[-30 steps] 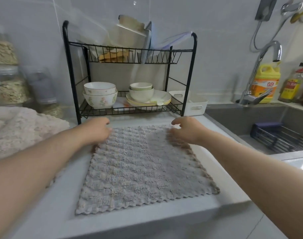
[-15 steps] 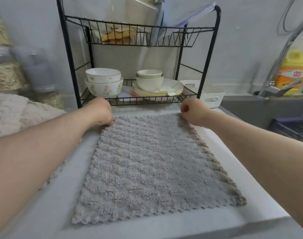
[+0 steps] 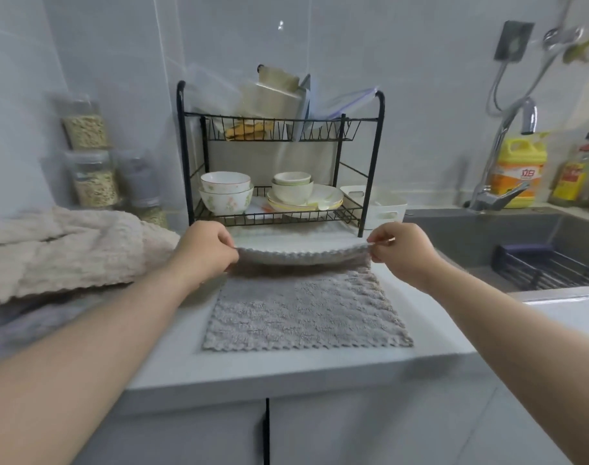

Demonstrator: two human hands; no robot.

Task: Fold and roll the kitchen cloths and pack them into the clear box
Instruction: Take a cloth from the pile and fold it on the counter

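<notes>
Mid first fold, centre frame: grey cloth [image 3: 306,317] pinched at upper corners by left hand [image 3: 204,251] and right hand [image 3: 402,251] (upper edge lifted). Next, likely: draw down to lower edge, corners aligned.

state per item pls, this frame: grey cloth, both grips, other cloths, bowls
grey cloth, far edge lifted off the counter, near part flat
left grip, pinches its far left corner
right grip, pinches its far right corner
beige cloths, heaped unfolded at left
bowls, stacked upright on the rack's lower shelf
</notes>
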